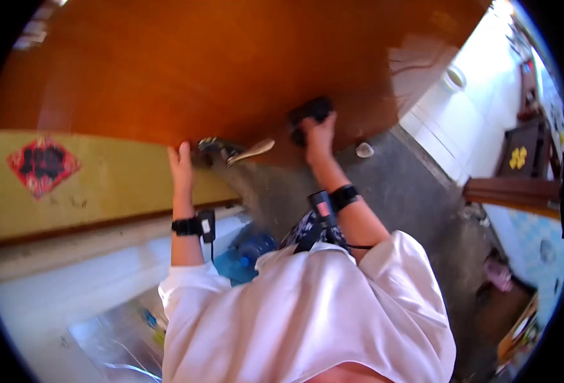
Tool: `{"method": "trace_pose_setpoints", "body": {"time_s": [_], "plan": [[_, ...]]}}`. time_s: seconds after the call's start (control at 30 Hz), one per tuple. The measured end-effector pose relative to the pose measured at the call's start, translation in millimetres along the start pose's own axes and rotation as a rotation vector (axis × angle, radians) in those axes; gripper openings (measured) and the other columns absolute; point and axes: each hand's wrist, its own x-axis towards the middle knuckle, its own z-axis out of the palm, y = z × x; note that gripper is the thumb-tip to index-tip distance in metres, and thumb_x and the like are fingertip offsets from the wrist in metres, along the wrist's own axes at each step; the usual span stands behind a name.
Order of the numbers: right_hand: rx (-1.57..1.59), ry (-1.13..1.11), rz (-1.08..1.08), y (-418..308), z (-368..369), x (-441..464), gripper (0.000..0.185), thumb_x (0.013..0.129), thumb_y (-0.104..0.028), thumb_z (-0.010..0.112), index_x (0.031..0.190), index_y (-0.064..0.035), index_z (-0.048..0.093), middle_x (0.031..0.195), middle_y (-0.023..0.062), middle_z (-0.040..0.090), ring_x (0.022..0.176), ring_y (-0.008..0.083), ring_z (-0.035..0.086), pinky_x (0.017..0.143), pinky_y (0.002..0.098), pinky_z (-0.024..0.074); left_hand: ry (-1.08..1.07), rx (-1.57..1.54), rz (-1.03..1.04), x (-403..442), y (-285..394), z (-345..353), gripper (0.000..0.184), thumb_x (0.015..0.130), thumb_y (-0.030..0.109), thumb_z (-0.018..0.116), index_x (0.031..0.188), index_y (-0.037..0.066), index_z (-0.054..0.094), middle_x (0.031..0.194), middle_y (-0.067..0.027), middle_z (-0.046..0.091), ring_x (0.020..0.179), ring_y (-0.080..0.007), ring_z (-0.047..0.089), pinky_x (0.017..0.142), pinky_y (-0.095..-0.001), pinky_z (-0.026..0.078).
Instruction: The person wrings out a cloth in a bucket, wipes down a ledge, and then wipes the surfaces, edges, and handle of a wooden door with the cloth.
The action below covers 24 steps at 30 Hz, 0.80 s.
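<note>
A large glossy brown wooden door (231, 70) fills the upper part of the view. My left hand (181, 165) is at the door's lower left edge, its fingers stretched out and apparently touching the edge. Just to its right are a dark metal lock fitting (213, 147) and a pale, brass-coloured handle (252, 152). In my right hand (320, 133) is a blurred black object (312, 111), held against or very near the door's surface. Its exact kind cannot be made out. Black bands with small devices sit on both wrists.
A red diamond-shaped paper (44, 167) decorates the yellow panel (112, 179) at left. A blue water bottle (256, 247) is on the floor near my left side. To the right are a small whitish object (364, 150), a white bucket (454, 78) on tiles and a dark cabinet (518, 143).
</note>
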Motion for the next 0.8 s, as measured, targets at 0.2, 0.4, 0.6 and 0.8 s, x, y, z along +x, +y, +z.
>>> {"method": "trace_pose_setpoints", "body": {"time_s": [0.2, 0.4, 0.6, 0.8], "plan": [[0.268, -0.193, 0.534, 65, -59, -38, 0.028, 0.081, -0.002, 0.055, 0.108, -0.0074, 0.06, 0.105, 0.0075, 0.057, 0.091, 0.019, 0.056, 0.073, 0.0336, 0.053, -0.061, -0.09, -0.06, -2, 16, 17, 0.039, 0.092, 0.026, 0.057, 0.122, 0.004, 0.045, 0.111, -0.0063, 0.056, 0.098, -0.0132, 0.053, 0.081, -0.0284, 0.045], [-0.115, -0.066, 0.576, 50, -122, -77, 0.03, 0.077, -0.016, 0.052, 0.104, -0.0178, 0.062, 0.098, 0.0016, 0.058, 0.087, 0.0149, 0.052, 0.067, 0.0298, 0.044, -0.113, -0.22, -0.219, -39, -34, 7, 0.051, 0.084, 0.019, 0.068, 0.126, 0.008, 0.041, 0.113, -0.0087, 0.053, 0.103, -0.0177, 0.051, 0.086, -0.032, 0.046], [-0.168, -0.353, 0.504, 28, -60, -134, 0.026, 0.081, -0.012, 0.052, 0.104, -0.0119, 0.063, 0.095, -0.0006, 0.061, 0.084, 0.0111, 0.056, 0.062, 0.0244, 0.0459, -0.91, -0.185, -0.797, -106, -75, 48, 0.045, 0.091, 0.035, 0.058, 0.125, 0.008, 0.05, 0.11, -0.0074, 0.062, 0.102, -0.0207, 0.06, 0.08, -0.034, 0.051], [-0.089, -0.528, 0.37, -39, -52, -163, 0.03, 0.087, -0.011, 0.052, 0.116, -0.0066, 0.06, 0.113, 0.0041, 0.061, 0.096, 0.015, 0.061, 0.073, 0.0239, 0.0498, -1.075, 0.06, -0.418, -90, -20, 50, 0.039, 0.082, 0.025, 0.065, 0.118, 0.011, 0.055, 0.097, -0.0104, 0.064, 0.079, -0.0286, 0.065, 0.065, -0.0342, 0.053]]}}
